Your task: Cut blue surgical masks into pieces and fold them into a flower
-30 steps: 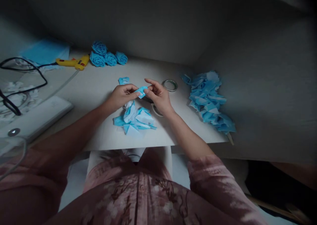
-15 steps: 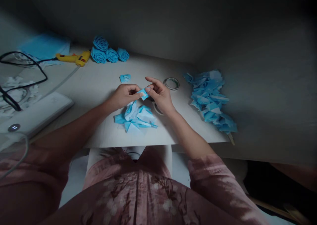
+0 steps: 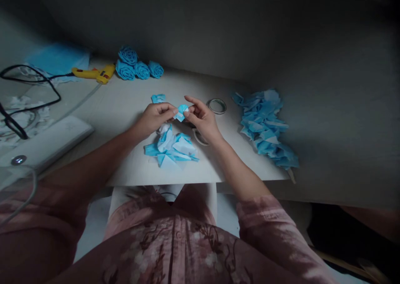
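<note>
"First, far left, clock centred on the blue-and-white piece [image 3: 181,112]. What's logged?"

"Toward 10 o'clock, far out, a flat blue sheet [image 3: 59,60]. At 9, white scraps [image 3: 18,109], with a black cord [image 3: 51,88] looping over that end. Near 8:30, a long white box [image 3: 59,138] lies slantwise on the table [image 3: 134,163]."

"Next along?"

"Yellow glue gun [image 3: 104,74], close to 10, lying on its side. Just right of it, between 10 and 11, four blue rosettes [image 3: 142,70]: three in a row, one behind at the left end."

"And the left hand [image 3: 156,116]?"

"At 9, close in. Thumb and fingers pinch the left edge of the piece. Beyond the knuckles, toward 10, a small blue scrap [image 3: 158,97]. Loose pile [image 3: 170,147] of blue and white pieces between 6 and 7, on the table, nearer the body."

"Position of the piece itself?"

"Dial centre, held between both hands; its blue top is rounded, its lower end pointed."

"Right hand [image 3: 201,119]?"

"At 3, pinching the right edge between thumb and fingers, index finger raised. Around 5, a pale curved band [image 3: 196,138], partly hidden by that hand. Just beyond the hand near 3, a tape ring [image 3: 218,112], flat."

"Far right?"

"A bit past 3: long heap [image 3: 264,123] of crumpled blue pieces."
</note>
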`<state>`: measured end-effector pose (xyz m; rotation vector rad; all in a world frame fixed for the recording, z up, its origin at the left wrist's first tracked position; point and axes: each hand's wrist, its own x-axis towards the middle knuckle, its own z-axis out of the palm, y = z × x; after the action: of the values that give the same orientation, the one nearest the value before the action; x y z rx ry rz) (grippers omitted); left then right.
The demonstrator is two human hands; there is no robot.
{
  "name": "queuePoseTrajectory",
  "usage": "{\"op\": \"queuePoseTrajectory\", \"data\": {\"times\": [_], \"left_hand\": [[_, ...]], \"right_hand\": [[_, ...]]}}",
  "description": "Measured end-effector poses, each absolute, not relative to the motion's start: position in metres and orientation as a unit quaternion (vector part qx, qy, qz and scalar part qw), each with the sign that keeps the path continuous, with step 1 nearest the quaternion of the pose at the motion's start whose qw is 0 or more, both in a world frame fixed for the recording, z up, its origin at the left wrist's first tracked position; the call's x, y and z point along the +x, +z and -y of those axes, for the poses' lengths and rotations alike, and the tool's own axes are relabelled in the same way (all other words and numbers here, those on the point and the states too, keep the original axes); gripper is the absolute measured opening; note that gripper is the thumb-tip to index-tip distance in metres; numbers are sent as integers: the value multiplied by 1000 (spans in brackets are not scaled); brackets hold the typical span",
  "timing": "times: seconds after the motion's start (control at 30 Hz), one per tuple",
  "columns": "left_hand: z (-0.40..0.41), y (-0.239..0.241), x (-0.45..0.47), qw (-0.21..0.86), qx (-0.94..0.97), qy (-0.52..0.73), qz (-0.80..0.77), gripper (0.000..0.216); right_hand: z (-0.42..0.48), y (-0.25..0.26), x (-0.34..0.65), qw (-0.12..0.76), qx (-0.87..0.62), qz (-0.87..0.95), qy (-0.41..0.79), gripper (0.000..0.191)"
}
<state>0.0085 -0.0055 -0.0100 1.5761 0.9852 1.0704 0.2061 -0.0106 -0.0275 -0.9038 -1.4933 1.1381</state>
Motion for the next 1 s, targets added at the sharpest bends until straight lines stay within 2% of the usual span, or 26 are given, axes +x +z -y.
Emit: {"op": "queuePoseTrajectory", "data": {"times": [0.13,0.27,0.53,0.73,1.0], "left_hand": [[6,-9,8,488,651,433,-388,34],[7,-11,6,477,675,396,-401,32],[6,-10,6,459,687,398,-398,30],[4,-17,6,444,711,389,-382,30],[8,-9,5,398,742,370,-393,27]], "right_hand": [[12,-28,205,489,-394,632,454,69],[13,-28,205,498,-381,631,457,69],[14,-24,208,513,-375,608,476,66],[17,-26,200,481,-375,639,468,75],[15,-26,203,490,-374,637,463,65]]}}
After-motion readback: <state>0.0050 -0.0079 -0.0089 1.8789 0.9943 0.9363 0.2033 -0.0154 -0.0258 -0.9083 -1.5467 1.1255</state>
